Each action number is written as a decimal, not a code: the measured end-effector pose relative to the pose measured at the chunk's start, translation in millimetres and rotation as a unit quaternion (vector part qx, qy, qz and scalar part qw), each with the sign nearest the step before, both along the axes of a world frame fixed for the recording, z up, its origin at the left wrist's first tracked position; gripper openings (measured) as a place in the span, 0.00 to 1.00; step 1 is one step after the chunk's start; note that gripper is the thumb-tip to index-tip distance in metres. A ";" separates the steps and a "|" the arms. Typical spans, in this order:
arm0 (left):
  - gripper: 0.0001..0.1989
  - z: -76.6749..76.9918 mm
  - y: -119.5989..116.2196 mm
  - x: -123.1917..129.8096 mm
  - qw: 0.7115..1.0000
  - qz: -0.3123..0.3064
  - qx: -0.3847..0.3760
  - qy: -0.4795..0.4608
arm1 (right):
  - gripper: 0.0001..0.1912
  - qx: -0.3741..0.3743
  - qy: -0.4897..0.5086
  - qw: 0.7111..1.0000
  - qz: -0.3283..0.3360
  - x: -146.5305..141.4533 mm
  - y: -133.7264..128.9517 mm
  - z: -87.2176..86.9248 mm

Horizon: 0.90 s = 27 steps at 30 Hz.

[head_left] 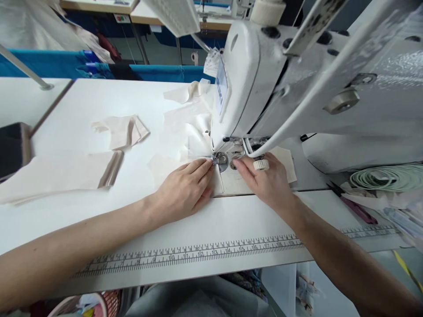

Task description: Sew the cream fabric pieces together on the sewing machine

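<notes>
My left hand [190, 185] rests on a cream fabric piece [217, 182] beside the presser foot [215, 158] of a white sewing machine [244, 83]. Its fingers are together and bent over the cloth, fingertips close to the foot. To the right of the needle area, my right hand [269, 178] lies low over the machine bed [231, 182], thumb pointing left. Its fingers look closed, partly hidden by the machine's guard and a white knob [261, 164]; what they hold is not visible. Behind that hand lies another cream piece [287, 160].
Stacked cream pieces [66, 174] and a smaller pile [124, 132] lie on the left. A printed ruler [198, 255] runs along the front edge of the table. Scissors [358, 209] and coiled pale green cord [386, 178] sit at right. A dark object [13, 147] stands far left.
</notes>
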<state>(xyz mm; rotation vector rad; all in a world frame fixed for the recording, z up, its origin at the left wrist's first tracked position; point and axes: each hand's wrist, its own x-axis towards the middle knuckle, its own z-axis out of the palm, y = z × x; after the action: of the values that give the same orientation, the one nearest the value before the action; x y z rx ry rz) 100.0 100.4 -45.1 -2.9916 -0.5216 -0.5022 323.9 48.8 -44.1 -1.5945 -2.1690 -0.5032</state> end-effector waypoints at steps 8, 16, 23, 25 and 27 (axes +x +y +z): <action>0.21 4.2 0.4 -1.3 1.000 -0.006 -0.022 0.007 | 0.16 -0.020 0.023 0.999 -0.022 12.4 12.6 -1.9; 0.21 4.8 1.5 -2.0 1.000 -0.013 0.001 0.011 | 0.15 -0.018 0.024 0.999 -0.027 10.4 12.7 0.5; 0.18 10.8 -2.3 -1.9 1.000 0.008 -0.014 -0.003 | 0.16 -0.082 0.047 0.995 0.024 6.7 3.3 10.1; 0.18 14.7 -8.4 -2.5 1.000 0.004 -0.008 -0.012 | 0.15 -0.111 0.063 0.989 0.069 5.1 -3.4 13.3; 0.16 17.5 -15.1 -2.8 1.000 -0.016 -0.001 -0.024 | 0.12 -0.146 0.085 0.978 0.125 4.0 -9.5 15.0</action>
<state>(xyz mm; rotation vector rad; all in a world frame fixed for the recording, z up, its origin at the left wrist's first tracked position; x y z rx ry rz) 97.2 85.3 -27.6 -3.0001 -0.4791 -0.5789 328.0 39.3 -29.1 -1.4126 -2.3457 0.0307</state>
